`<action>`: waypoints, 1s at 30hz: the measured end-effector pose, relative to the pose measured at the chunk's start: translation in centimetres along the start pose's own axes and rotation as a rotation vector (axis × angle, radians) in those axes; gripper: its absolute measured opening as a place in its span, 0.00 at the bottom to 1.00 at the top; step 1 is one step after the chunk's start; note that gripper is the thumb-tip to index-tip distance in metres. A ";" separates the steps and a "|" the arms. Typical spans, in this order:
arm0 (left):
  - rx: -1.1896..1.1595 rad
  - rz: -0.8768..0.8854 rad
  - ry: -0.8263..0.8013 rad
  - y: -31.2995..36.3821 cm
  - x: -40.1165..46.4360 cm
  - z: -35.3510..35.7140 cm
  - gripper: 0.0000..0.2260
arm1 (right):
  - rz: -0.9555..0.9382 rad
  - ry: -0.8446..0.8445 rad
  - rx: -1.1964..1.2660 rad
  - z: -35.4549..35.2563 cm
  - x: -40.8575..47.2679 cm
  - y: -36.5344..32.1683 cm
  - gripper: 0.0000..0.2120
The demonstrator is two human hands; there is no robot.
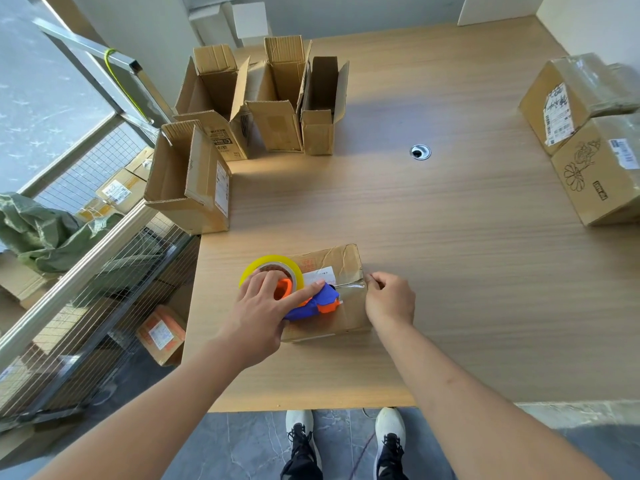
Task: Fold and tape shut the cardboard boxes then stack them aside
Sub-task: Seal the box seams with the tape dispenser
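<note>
Cardboard box (341, 299) lies shut at the near counter (450, 237) edge. The left hand (263, 317) grips the tape gun (301, 296) on its top; the right hand (389, 299) pinches the tape end at the box's right edge. If that pinch slips, the strip may lift or crease; pulling askew could miss the seam. Count: 1 box being taped, 4 open boxes (273, 109) far left, 2 taped boxes (588, 140) far right, 1 tape gun.

Yellow tape roll (272, 271) on a blue dispenser (313, 303) (orange trim).
</note>
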State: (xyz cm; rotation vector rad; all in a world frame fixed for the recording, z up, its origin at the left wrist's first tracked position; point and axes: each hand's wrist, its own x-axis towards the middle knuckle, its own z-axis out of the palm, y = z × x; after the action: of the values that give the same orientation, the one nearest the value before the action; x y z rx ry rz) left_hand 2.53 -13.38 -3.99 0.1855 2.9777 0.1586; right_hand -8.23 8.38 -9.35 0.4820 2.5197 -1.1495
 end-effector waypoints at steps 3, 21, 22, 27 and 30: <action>0.001 0.004 0.014 0.0 0.0 -0.1 0.50 | 0.044 -0.025 0.018 0.6 -0.9 -1.2 0.16; -0.023 0.085 -0.047 -1.0 0.8 -1.6 0.36 | -0.107 -0.130 -0.135 2.7 -1.7 -2.0 0.26; -0.033 0.099 -0.073 -1.3 1.0 -2.2 0.33 | -0.110 -0.120 -0.156 2.8 -1.8 -2.0 0.26; -0.116 0.111 -0.224 -2.6 2.3 -6.0 0.25 | -0.092 -0.089 -0.207 3.1 -2.2 -2.3 0.26; -0.198 0.086 -0.362 -3.5 3.0 -7.2 0.25 | -0.119 -0.071 -0.219 3.3 -2.5 -2.3 0.25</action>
State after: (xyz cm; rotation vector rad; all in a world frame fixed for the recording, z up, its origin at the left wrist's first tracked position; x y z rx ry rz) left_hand -1.97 -17.09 2.21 0.2838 2.5762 0.3844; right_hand -6.54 4.03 -8.81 0.2335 2.6012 -0.8975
